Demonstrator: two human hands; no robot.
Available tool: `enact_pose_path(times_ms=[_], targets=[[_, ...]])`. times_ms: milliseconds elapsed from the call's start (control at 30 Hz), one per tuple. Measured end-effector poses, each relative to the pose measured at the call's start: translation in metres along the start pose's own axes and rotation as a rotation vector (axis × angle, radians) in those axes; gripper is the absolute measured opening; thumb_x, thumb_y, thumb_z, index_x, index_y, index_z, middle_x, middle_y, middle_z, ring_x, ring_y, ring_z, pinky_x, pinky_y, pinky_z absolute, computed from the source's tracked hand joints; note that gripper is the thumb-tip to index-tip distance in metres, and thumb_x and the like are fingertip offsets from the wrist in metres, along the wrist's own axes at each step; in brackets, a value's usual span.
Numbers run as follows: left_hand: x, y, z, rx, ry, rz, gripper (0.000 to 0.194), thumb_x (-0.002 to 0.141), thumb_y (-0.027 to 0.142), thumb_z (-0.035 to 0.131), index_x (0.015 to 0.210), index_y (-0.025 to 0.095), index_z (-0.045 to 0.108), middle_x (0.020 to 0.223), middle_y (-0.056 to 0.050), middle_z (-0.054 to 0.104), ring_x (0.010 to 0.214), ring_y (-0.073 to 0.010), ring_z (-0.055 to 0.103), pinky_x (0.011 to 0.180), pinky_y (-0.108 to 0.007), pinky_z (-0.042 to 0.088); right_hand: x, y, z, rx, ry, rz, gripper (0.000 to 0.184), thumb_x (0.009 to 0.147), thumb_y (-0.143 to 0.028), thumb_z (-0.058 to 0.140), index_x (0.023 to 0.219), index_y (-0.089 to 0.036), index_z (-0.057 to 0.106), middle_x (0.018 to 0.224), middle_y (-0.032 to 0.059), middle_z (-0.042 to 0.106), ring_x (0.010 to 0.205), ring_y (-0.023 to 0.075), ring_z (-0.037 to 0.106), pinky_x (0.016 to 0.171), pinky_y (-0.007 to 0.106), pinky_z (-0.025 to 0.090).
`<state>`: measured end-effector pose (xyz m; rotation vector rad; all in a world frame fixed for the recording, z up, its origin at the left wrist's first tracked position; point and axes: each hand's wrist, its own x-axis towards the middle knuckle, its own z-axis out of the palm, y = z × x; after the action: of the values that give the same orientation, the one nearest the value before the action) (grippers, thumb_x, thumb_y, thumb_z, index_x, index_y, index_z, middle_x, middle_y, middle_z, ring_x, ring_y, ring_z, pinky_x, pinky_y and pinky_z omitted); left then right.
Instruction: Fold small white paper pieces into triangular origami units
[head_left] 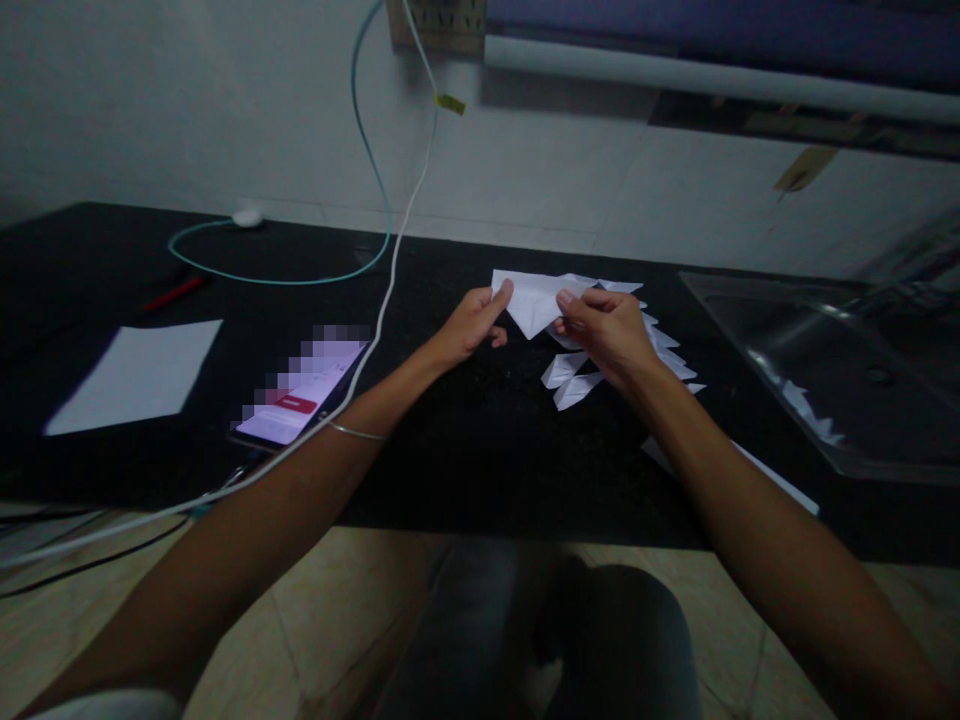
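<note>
A folded sheet of white paper [530, 300] with a point at its lower edge is held up between my two hands above the dark counter. My left hand [474, 325] pinches its left side, thumb on the near face. At its right side, my right hand [606, 325] grips it between thumb and fingers. Behind and under my right hand lie several folded white paper pieces [574, 390] with pointed ends, fanned out in a row. My right hand and wrist hide part of them.
On the black counter [465, 450] lie a lit phone [300, 395], a white paper sheet [139, 375] and a red pen-like object [174, 292]. A white cable [390, 285] crosses over my left forearm. A metal sink [847, 370] is at the right. Behind stands a wall [300, 130].
</note>
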<state>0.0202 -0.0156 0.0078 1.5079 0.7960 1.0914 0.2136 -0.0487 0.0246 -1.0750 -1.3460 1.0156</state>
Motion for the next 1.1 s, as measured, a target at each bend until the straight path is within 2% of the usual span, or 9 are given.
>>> enact_pose_path(times_ms=[167, 233, 333, 400, 500, 633, 800, 933, 1100], targets=[[-0.003, 0.003, -0.004, 0.04, -0.043, 0.008, 0.058, 0.095, 0.07, 0.05, 0.082, 0.015, 0.064, 0.065, -0.004, 0.057, 0.056, -0.0106, 0.057, 0.046, -0.023, 0.039, -0.001, 0.0, -0.004, -0.104, 0.031, -0.079, 0.043, 0.077, -0.054, 0.082, 0.061, -0.022, 0.059, 0.059, 0.0006, 0.061, 0.055, 0.0116, 0.059, 0.058, 0.029, 0.054], [-0.005, 0.005, -0.006, 0.118, -0.057, 0.041, 0.058, 0.096, 0.069, 0.05, 0.075, 0.017, 0.064, 0.061, -0.004, 0.058, 0.057, -0.0118, 0.058, 0.05, -0.025, 0.041, -0.003, 0.0, -0.004, -0.172, 0.057, -0.077, 0.041, 0.078, -0.058, 0.08, 0.066, -0.022, 0.064, 0.058, 0.0017, 0.064, 0.054, 0.0135, 0.061, 0.057, 0.03, 0.055], [-0.006, 0.007, -0.008, 0.22, -0.023, 0.088, 0.056, 0.097, 0.064, 0.052, 0.067, 0.017, 0.063, 0.054, -0.003, 0.054, 0.057, -0.0128, 0.059, 0.053, -0.026, 0.042, -0.004, 0.001, -0.004, -0.222, 0.099, -0.05, 0.041, 0.078, -0.063, 0.077, 0.073, -0.024, 0.068, 0.049, -0.0004, 0.059, 0.051, 0.0162, 0.062, 0.054, 0.032, 0.055], [-0.004, 0.007, -0.009, 0.231, 0.031, 0.1, 0.049, 0.096, 0.059, 0.057, 0.071, 0.018, 0.065, 0.05, -0.001, 0.051, 0.054, -0.0122, 0.057, 0.05, -0.025, 0.038, -0.004, 0.001, -0.003, -0.206, 0.11, -0.037, 0.041, 0.078, -0.064, 0.076, 0.076, -0.024, 0.068, 0.046, -0.0011, 0.058, 0.05, 0.0171, 0.063, 0.052, 0.032, 0.055], [-0.002, 0.004, -0.008, 0.173, 0.073, 0.074, 0.039, 0.095, 0.055, 0.061, 0.089, 0.017, 0.071, 0.049, 0.002, 0.053, 0.048, -0.0101, 0.055, 0.045, -0.022, 0.032, -0.002, 0.002, -0.001, -0.123, 0.1, 0.004, 0.039, 0.078, -0.06, 0.078, 0.081, -0.023, 0.068, 0.056, 0.0021, 0.067, 0.054, 0.0176, 0.067, 0.052, 0.03, 0.056], [-0.002, 0.003, -0.008, 0.074, 0.053, 0.0, 0.045, 0.095, 0.055, 0.06, 0.116, 0.015, 0.068, 0.066, -0.004, 0.07, 0.049, -0.0096, 0.061, 0.043, -0.02, 0.033, -0.002, -0.002, 0.002, 0.0, 0.05, 0.057, 0.034, 0.078, -0.052, 0.08, 0.085, -0.022, 0.066, 0.083, 0.0081, 0.078, 0.068, 0.0178, 0.074, 0.055, 0.027, 0.059], [-0.003, 0.003, -0.01, 0.007, 0.043, -0.028, 0.048, 0.094, 0.051, 0.063, 0.124, 0.013, 0.063, 0.083, -0.01, 0.077, 0.046, -0.0072, 0.061, 0.04, -0.018, 0.031, -0.005, -0.008, 0.004, 0.059, 0.035, 0.097, 0.026, 0.08, -0.042, 0.079, 0.087, -0.021, 0.064, 0.098, 0.0099, 0.079, 0.08, 0.0185, 0.077, 0.063, 0.027, 0.063], [-0.003, 0.002, -0.012, -0.027, 0.012, -0.035, 0.049, 0.095, 0.053, 0.061, 0.123, 0.013, 0.061, 0.093, -0.014, 0.078, 0.047, -0.0076, 0.063, 0.039, -0.018, 0.03, -0.004, -0.01, 0.004, 0.083, 0.027, 0.112, 0.027, 0.079, -0.042, 0.08, 0.087, -0.021, 0.065, 0.099, 0.01, 0.079, 0.082, 0.0189, 0.077, 0.066, 0.028, 0.064], [-0.003, 0.003, -0.014, -0.042, -0.079, -0.032, 0.052, 0.094, 0.063, 0.058, 0.106, 0.013, 0.061, 0.098, -0.021, 0.078, 0.054, -0.0113, 0.069, 0.037, -0.018, 0.027, 0.0, -0.008, 0.002, 0.079, 0.069, 0.104, 0.033, 0.078, -0.049, 0.081, 0.083, -0.022, 0.064, 0.09, 0.0084, 0.079, 0.079, 0.0178, 0.077, 0.064, 0.027, 0.064]])
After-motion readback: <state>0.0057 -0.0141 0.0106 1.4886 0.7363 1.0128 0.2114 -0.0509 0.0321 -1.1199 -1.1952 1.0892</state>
